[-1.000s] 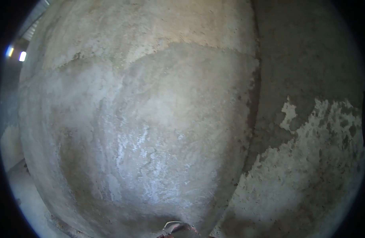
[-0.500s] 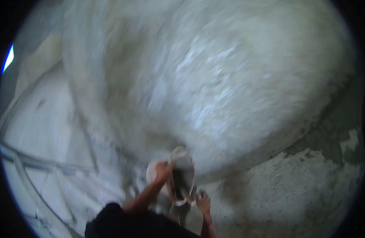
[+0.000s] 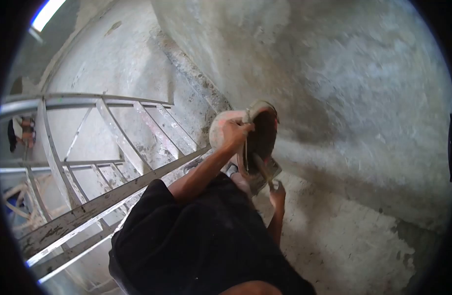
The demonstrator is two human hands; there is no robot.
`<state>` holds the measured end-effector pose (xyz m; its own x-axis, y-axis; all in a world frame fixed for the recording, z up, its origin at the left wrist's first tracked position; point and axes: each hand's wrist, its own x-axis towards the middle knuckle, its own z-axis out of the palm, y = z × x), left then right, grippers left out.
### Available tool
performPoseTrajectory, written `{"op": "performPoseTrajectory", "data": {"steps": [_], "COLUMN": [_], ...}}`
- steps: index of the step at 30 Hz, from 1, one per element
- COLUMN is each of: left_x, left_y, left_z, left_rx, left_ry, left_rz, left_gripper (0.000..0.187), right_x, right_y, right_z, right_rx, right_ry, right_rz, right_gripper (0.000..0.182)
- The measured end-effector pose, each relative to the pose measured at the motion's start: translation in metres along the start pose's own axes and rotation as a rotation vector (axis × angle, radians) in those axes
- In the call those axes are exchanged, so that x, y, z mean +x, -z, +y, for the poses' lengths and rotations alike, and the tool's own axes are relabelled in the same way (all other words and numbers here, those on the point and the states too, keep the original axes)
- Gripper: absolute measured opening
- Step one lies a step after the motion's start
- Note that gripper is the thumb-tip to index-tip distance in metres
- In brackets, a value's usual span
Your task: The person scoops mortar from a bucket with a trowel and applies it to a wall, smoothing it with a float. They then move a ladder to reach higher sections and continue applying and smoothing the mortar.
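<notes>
My left hand (image 3: pixel 237 133) is closed on the rim of a plaster-smeared bucket (image 3: pixel 222 127), which is tipped so that its dark mouth faces right. Grey residue coats the bucket's outside, with pinkish patches showing through. At the lower edge of the mouth, my right hand (image 3: pixel 277 193) has its fingers closed around a trowel-like tool (image 3: pixel 261 166). The tool reaches into the opening, and its exact shape is hard to make out. Partly behind the bucket's bottom edge lies a grey flat-sided piece (image 3: pixel 269 178), which I cannot identify.
An aluminium ladder (image 3: pixel 120 135) spans the left side, close to my left arm. A rough grey plastered wall (image 3: pixel 363 98) curves along the right. Below it is a stained, patchy floor (image 3: pixel 344 236). Another person's feet (image 3: pixel 27 132) show at the far left.
My view has swung, bringing the ladder into sight on the left. The bucket now appears higher and further right, still in my left hand. My right hand is now nearer the bucket's mouth.
</notes>
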<state>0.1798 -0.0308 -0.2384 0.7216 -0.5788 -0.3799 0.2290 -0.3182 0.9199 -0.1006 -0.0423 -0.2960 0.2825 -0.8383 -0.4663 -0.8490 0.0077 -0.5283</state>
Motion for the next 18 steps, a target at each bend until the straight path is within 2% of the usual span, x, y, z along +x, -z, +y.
{"op": "performPoseTrajectory", "data": {"steps": [1,2,3,5,6,7,8,10,11,13,14,16,17,18], "left_x": [0.001,0.004,0.001,0.015,0.012,0.017,0.014,0.018,0.05,0.07,0.07,0.095,0.1,0.107], "left_y": [-0.002,-0.001,0.0,0.0,-0.001,0.002,0.005,0.018,0.042,0.076,0.083,0.11,0.112,0.111], "left_z": [-0.001,0.0,0.017,0.009,0.022,0.019,0.035,0.048,0.014,0.026,0.049,0.066,0.085,0.103], "left_rx": [0.026,0.008,0.039,0.0,-0.097,-0.176,-0.21,-0.267,-0.31,-0.566,-0.623,-0.466,-0.451,-0.456], "left_ry": [-0.035,0.0,-0.067,-0.052,0.008,-0.019,0.058,0.042,0.082,0.211,0.213,0.188,0.176,0.177], "left_rz": [0.049,0.013,0.034,0.069,0.078,0.086,0.092,0.056,0.015,-0.206,-0.333,-0.346,-0.377,-0.38], "left_gripper": [0.011,0.012,0.012,0.01,0.009,0.011,0.01,0.015,0.025,0.042,0.049,0.057,0.053,0.053], "right_x": [0.003,0.014,0.034,0.07,0.091,0.106,0.114,0.126,0.126,0.13,0.13,0.128,0.131,0.135], "right_y": [0.008,0.016,0.026,0.029,0.022,0.019,0.022,0.022,0.021,0.017,0.018,0.018,0.011,0.004], "right_z": [0.004,0.007,0.007,0.029,0.044,0.055,0.055,0.051,0.051,0.046,0.043,0.035,0.032,0.037], "right_rx": [-0.044,0.045,0.136,0.14,0.052,-0.037,-0.015,0.023,0.042,-0.031,-0.013,0.008,0.033,-0.019], "right_ry": [0.049,0.045,0.059,0.243,0.258,0.268,0.228,0.254,0.225,0.293,0.276,0.162,0.132,0.06], "right_rz": [0.011,-0.039,-0.068,-0.032,0.006,0.037,0.067,0.061,0.085,0.24,0.249,0.051,0.078,-0.025], "right_gripper": [0.045,0.044,0.043,0.041,0.04,0.039,0.039,0.038,0.038,0.039,0.039,0.041,0.041,0.046]}}
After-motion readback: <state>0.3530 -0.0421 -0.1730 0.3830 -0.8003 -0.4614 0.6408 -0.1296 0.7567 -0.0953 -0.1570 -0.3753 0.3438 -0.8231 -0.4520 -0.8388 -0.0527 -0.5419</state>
